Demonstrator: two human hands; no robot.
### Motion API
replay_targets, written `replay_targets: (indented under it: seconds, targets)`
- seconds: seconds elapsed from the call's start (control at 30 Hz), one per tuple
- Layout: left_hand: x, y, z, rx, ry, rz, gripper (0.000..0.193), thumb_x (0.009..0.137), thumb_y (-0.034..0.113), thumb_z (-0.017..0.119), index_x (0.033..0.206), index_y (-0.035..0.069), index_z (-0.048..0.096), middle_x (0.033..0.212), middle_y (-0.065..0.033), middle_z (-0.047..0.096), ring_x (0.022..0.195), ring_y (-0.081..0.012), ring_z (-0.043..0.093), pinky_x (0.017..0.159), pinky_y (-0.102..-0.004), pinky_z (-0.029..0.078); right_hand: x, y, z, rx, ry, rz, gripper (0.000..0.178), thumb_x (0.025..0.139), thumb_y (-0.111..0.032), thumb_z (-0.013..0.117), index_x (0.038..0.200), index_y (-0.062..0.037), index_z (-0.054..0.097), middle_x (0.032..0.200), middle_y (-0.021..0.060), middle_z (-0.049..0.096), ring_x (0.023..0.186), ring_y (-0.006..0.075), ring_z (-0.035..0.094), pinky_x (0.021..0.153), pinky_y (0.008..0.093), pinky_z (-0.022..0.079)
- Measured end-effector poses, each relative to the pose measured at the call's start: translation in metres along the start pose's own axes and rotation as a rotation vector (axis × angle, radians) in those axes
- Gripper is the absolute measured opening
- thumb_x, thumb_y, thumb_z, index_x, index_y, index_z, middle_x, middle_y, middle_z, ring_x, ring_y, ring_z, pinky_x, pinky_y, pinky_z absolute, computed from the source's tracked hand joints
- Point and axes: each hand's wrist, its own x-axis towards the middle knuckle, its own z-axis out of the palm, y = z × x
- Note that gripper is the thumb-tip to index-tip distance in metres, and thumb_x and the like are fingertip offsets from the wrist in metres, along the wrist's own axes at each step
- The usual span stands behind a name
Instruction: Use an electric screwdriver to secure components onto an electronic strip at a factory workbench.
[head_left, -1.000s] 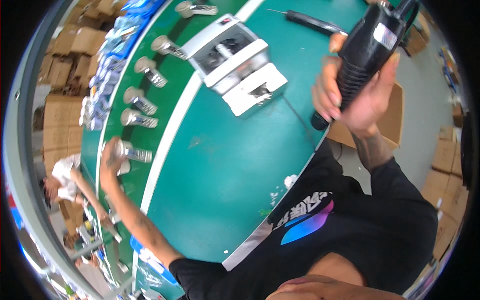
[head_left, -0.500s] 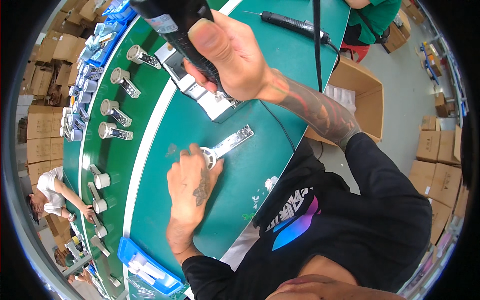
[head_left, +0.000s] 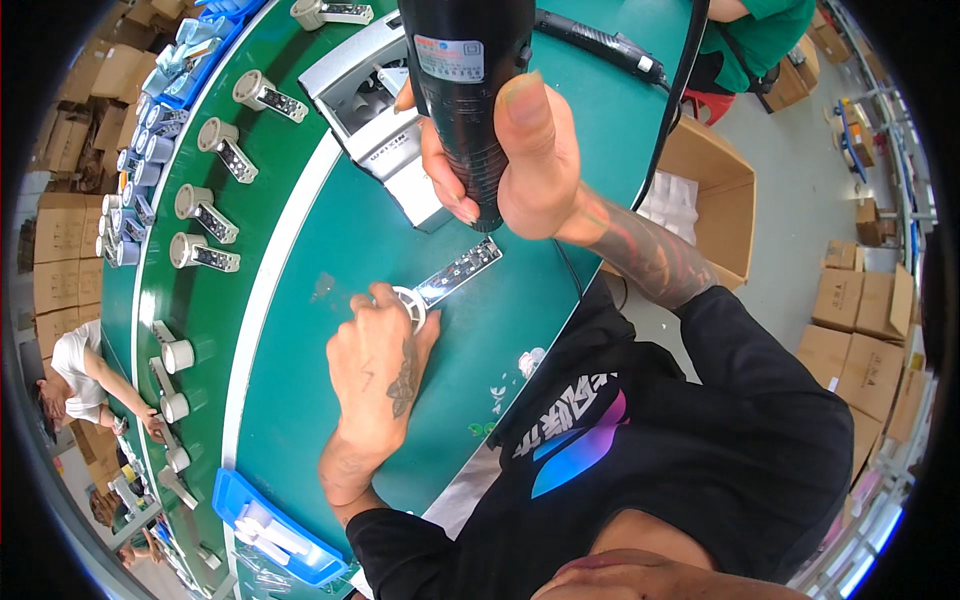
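My left hand [head_left: 372, 365] rests low over the green bench, its fingers closed round the white ring-shaped head [head_left: 411, 308] of a small device. From that head a narrow arm with an exposed circuit board [head_left: 458, 274] points up and right. In my right hand [head_left: 540, 165] is a thick black electric screwdriver [head_left: 470, 120], held upright with the thumb and fingers round its grip. Its lower end stands just above the far end of the circuit board. The bit itself cannot be made out, nor whether it touches the board.
A grey-white machine [head_left: 385, 130] stands behind the device. Another black screwdriver [head_left: 600, 45] lies at the far right. On the left, a green conveyor [head_left: 215, 330] carries several similar devices. A blue tray [head_left: 280, 530] with white parts sits near left; an open carton [head_left: 725, 200] stands beside the bench.
My right hand has brought the screwdriver to the right and more upright, over the board's far end. My left hand keeps its hold on the device. The view has shifted slightly.
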Motion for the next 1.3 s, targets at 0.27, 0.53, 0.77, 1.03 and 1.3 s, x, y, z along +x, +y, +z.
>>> replay_targets:
  seconds: [0.27, 0.53, 0.77, 1.03, 1.3]
  targets:
    - [0.001, -0.003, 0.002, 0.031, -0.012, -0.002, 0.043, 0.082, 0.032, 0.085, 0.094, 0.0, 0.059, 0.083, -0.021, 0.067, 0.07, -0.0377, 0.07, 0.058, -0.0441, 0.056, -0.008, 0.004, 0.003, -0.156, 0.003, 0.053, 0.096, 0.093, -0.081, 0.041, 0.121, 0.01, 0.05, 0.066, 0.0076, 0.056, 0.048, 0.0088, 0.049, 0.044, 0.0243, 0.041]
    - [0.0, -0.006, 0.002, 0.023, 0.026, 0.053, 0.047, 0.084, 0.033, 0.084, 0.111, 0.001, 0.064, 0.081, -0.0207, 0.066, 0.066, -0.0374, 0.07, 0.056, -0.0441, 0.055, -0.023, 0.003, 0.007, -0.142, 0.108, 0.066, 0.104, 0.078, -0.092, 0.051, 0.116, 0.0051, 0.05, 0.061, 0.0065, 0.054, 0.045, 0.0102, 0.05, 0.041, 0.0247, 0.041]
    - [0.006, 0.005, 0.021, 0.141, 0.191, 0.153, 0.052, 0.088, 0.044, 0.076, 0.125, 0.009, 0.068, 0.075, -0.0149, 0.064, 0.052, -0.0273, 0.067, 0.044, -0.0369, 0.051, 0.003, -0.031, -0.01, 0.119, 0.024, -0.087, 0.113, 0.069, -0.106, 0.025, 0.101, -0.0023, 0.054, 0.06, 0.0051, 0.055, 0.046, 0.0128, 0.051, 0.045, 0.0264, 0.043]
    - [0.004, 0.006, 0.014, 0.243, 0.172, 0.173, 0.055, 0.086, 0.047, 0.077, 0.126, 0.009, 0.068, 0.073, -0.0093, 0.062, 0.057, -0.0227, 0.067, 0.048, -0.0349, 0.05, 0.034, -0.001, -0.002, 0.188, 0.126, -0.105, 0.075, 0.101, -0.055, 0.06, 0.135, 0.0108, 0.046, 0.081, 0.0132, 0.063, 0.057, 0.0139, 0.057, 0.046, 0.024, 0.043]
    - [0.035, 0.007, 0.022, 0.063, 0.347, 0.488, 0.05, 0.084, 0.043, 0.078, 0.122, 0.01, 0.073, 0.084, -0.0028, 0.063, 0.089, -0.018, 0.062, 0.071, -0.0326, 0.046, 0.044, 0.002, -0.004, -0.052, -0.054, -0.24, 0.051, 0.104, -0.052, 0.056, 0.115, -0.0022, 0.054, 0.064, 0.0015, 0.055, 0.048, 0.0048, 0.049, 0.044, 0.0218, 0.039]
